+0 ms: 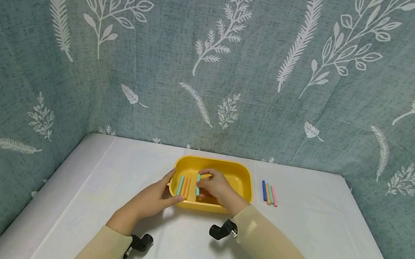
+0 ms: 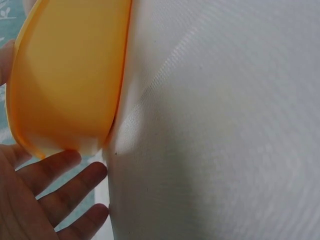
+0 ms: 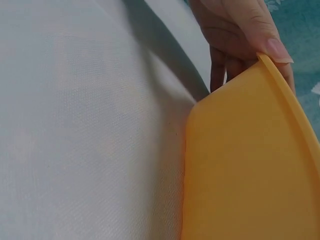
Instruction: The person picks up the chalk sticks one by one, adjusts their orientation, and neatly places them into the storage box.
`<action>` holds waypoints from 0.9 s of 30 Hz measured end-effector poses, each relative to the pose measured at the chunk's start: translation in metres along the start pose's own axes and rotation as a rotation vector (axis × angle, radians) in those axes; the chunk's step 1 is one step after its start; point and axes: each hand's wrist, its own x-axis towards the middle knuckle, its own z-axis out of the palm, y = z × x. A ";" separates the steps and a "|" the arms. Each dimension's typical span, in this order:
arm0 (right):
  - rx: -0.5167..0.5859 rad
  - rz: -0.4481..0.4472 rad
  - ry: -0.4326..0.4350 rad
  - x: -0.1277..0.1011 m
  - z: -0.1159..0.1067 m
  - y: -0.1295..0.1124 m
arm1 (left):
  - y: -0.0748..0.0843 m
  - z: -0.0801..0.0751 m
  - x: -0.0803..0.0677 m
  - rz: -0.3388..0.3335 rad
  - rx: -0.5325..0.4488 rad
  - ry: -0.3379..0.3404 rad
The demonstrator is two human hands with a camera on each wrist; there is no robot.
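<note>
centre of the head view: right hand (image 1: pixel 215 186) pinches a teal chalk stick (image 1: pixel 198 184) inside the yellow tray (image 1: pixel 245 181); left hand (image 1: pixel 155 196), fingers straight, steadies the tray's left rim. the stick looks light, stiff, brittle: best pinched mid-length.

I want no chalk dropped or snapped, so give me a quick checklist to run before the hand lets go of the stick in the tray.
1. Right hand pinches the teal chalk stick: ok.
2. Stick is over the inside of the yellow tray, not the rim: ok.
3. Left hand steadies the tray's left end: ok.
4. Sticks already in the tray lie side by side, space beside them: ok.
5. Held stick touches the tray floor: cannot tell.
6. Four loose sticks lie flat on the table, away from its edge: ok.
</note>
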 end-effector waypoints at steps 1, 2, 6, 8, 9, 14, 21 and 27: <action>-0.006 0.002 0.003 0.000 0.001 0.000 | 0.000 0.000 0.000 0.000 0.002 0.001; -0.015 0.002 0.007 0.001 0.002 -0.001 | 0.000 0.000 0.000 0.001 0.002 0.002; -0.035 0.010 0.009 0.001 0.005 -0.003 | 0.001 -0.001 -0.001 -0.003 -0.007 0.001; -0.045 0.011 0.007 0.001 0.006 -0.003 | 0.002 -0.001 -0.001 -0.004 -0.012 -0.001; -0.048 0.015 0.007 0.001 0.007 -0.002 | 0.002 -0.001 -0.002 -0.004 -0.013 -0.001; -0.073 0.035 -0.001 0.001 0.009 -0.001 | 0.004 0.000 -0.002 -0.009 -0.004 0.002; -0.120 0.024 -0.005 0.002 0.011 0.002 | 0.004 0.000 -0.001 -0.006 0.012 0.004; -0.158 0.003 0.003 0.001 0.013 0.001 | 0.003 0.000 -0.001 -0.019 0.006 0.003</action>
